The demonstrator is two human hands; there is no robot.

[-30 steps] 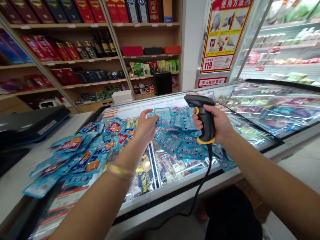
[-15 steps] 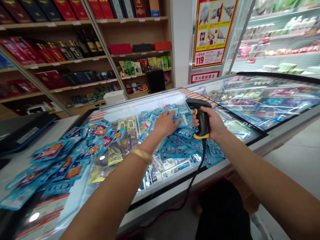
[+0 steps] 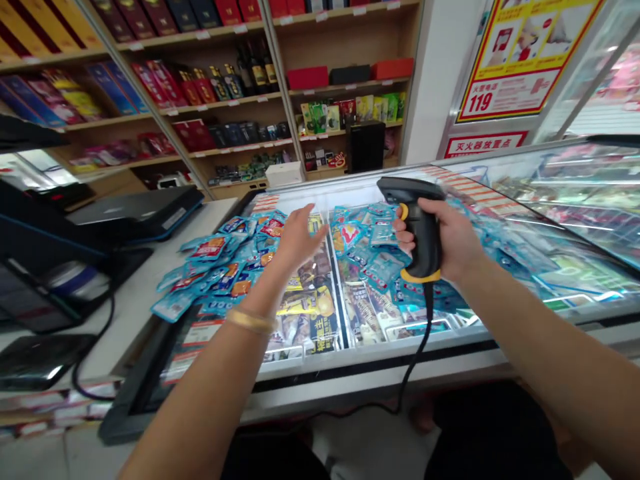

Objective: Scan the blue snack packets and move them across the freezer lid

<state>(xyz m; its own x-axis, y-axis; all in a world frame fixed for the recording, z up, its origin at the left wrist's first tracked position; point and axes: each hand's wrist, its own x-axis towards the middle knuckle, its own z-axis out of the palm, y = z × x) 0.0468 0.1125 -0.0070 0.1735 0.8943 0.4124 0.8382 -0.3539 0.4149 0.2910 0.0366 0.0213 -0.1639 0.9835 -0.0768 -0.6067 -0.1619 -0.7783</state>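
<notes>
The left hand (image 3: 299, 237) had left the right-hand heap of blue packets (image 3: 373, 250), which it pressed half a second before, and hung over the gap beside the left heap (image 3: 225, 267), fingers spread wide and holding nothing (one packet apparently dealt with). The right hand (image 3: 450, 240) still gripped the scanner (image 3: 417, 227) above the freezer lid (image 3: 505, 293). The view had swung left.

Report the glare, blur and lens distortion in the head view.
Head view: ceiling lights glare in streaks off the freezer lid at right; the shelves lean and bow from wide-angle distortion; the open left hand is slightly motion-blurred; the right hand gripping the barcode scanner is sharp; the blue packets are evenly lit.
</notes>
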